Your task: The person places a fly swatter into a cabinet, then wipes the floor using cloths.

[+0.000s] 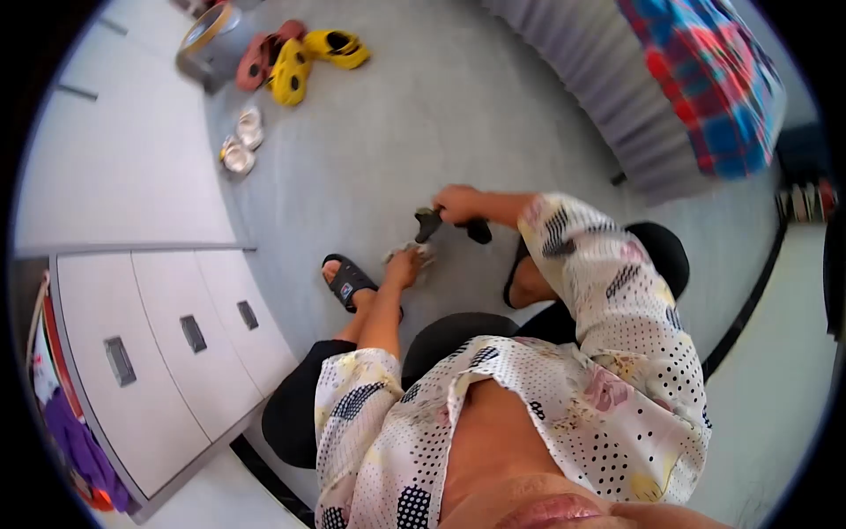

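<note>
Near the middle of the view, my right hand (456,204) is closed around a dark shoe (428,224), held above the grey floor. A second dark piece (478,231) shows just below that hand; whether it belongs to the same item I cannot tell. Lower and to the left, my left hand (404,267) is closed on a crumpled pale cloth (425,254), whose edges stick out around the fingers. A black slipper (347,280) is on my left foot, beside the left hand.
Yellow shoes (290,72), pink shoes (255,62) and white shoes (250,129) lie on the floor (414,106) near a metal bin (214,44). White drawers (181,344) stand at the left. A skirted bed (608,97) with a plaid cover (705,97) is upper right.
</note>
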A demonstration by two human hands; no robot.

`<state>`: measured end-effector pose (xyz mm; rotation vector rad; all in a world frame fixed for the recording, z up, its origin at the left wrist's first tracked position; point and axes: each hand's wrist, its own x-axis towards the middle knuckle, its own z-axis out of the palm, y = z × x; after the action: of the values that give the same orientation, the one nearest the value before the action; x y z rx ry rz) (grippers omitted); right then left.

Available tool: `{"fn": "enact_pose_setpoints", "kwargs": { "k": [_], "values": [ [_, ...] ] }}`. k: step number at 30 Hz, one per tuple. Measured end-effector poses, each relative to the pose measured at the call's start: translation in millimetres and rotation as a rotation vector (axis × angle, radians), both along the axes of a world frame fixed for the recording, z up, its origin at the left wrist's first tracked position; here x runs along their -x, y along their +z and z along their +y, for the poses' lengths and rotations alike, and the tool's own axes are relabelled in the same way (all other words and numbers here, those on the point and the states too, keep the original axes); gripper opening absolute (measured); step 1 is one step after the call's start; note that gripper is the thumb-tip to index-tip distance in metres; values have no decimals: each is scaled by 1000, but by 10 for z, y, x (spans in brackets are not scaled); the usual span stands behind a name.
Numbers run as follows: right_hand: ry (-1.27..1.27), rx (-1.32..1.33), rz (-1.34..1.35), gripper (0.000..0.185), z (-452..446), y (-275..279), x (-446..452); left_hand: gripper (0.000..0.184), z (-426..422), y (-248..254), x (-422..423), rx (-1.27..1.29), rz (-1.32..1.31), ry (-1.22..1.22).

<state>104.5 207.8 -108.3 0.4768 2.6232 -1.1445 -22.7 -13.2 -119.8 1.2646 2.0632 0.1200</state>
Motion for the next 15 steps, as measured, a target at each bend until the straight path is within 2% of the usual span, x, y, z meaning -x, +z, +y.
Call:
{"fn": "enact_pose_setpoints", "kwargs": {
  "k": [1, 3, 6, 8, 12, 14, 15],
  "values": [
    [33, 32, -46, 27, 254, 436, 1, 30, 64, 1, 82, -22, -40, -29],
    [127, -54, 1, 27, 685, 690, 15, 32, 101, 62, 200, -59, -113, -31],
    [78, -123, -21, 31, 1184, 894, -189, 33, 36, -27, 338, -72, -47, -66],
    [-51, -148, 21, 30, 1431, 913, -495, 35, 40, -113, 383, -57, -9, -78],
    [-414, -174, 186, 25, 1477, 280, -1464, 41, -49, -123, 436, -45, 51, -117],
    [-725, -94, 226, 26, 1241, -190, -2126, 40, -67, -58, 457, -78, -5, -87],
    [-930, -6, 210, 23, 988, -176, -2385, 38, -125, -50, 504, -84, -75, -27]
  ]
}}
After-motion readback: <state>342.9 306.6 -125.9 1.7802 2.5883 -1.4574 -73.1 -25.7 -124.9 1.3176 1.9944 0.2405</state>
